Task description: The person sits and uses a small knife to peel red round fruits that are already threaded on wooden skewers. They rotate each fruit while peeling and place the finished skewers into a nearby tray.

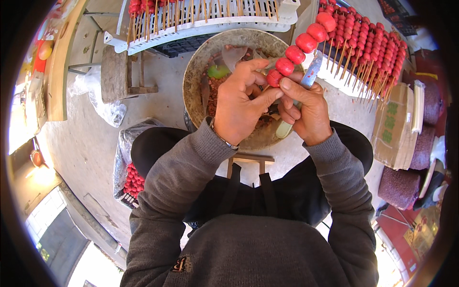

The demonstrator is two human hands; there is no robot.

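A skewer of several red fruits, apparently hawthorns (294, 55), slants up and away to the right from my hands. My left hand (238, 104) grips the stick just below the lowest fruit. With its thumb against that fruit, my right hand (311, 109) also holds a knife (312, 70); the blade points up and the pale green handle shows below the fingers. Both hands are above a large worn round basin (195, 68). Inside it lie small reddish scraps, pieces of clear plastic and a green round thing (218, 71). My fingers partly hide the stick.
Loaded skewers lie across a white plastic crate (215, 27) ahead; more skewers (376, 50) are stacked at the right. A wooden stool (114, 73) stands left, near a plastic-lined crate of red fruits (133, 181). Cardboard box (392, 125) and purplish rolls (398, 188) sit at right.
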